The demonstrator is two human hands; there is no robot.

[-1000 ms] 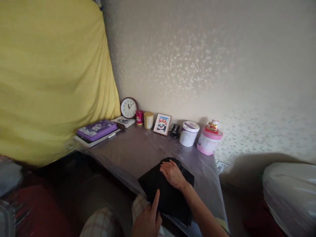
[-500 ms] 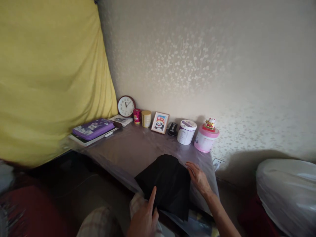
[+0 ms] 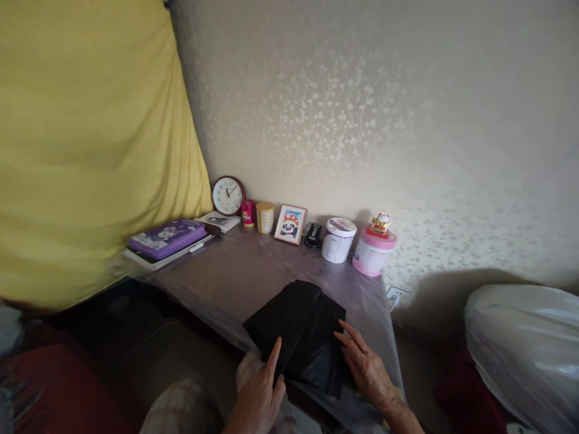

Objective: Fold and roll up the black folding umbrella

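A black folded sheet (image 3: 301,337), cloth or thin plastic, lies on the near part of the covered table, its front edge reaching over the table's edge. My left hand (image 3: 260,395) rests at its near left side, index finger stretched over the black surface and thumb apart. Its other fingers are hidden. At the right edge of the sheet, my right hand (image 3: 367,367) is open, with fingers spread and fingertips touching the material. The right thumb is not clearly visible.
Along the wall stand a clock (image 3: 228,195), a pink can (image 3: 248,213), a yellow-lidded jar (image 3: 265,218), a panda picture frame (image 3: 290,224), a black device (image 3: 313,235), a white tub (image 3: 338,241) and a pink tub (image 3: 373,254) bearing a cat figurine. A purple case (image 3: 167,237) lies left.
My right hand has moved down and nearer along the sheet's right edge, which now lies lower and flatter. My left hand has stayed nearly in place. The view has shifted slightly.
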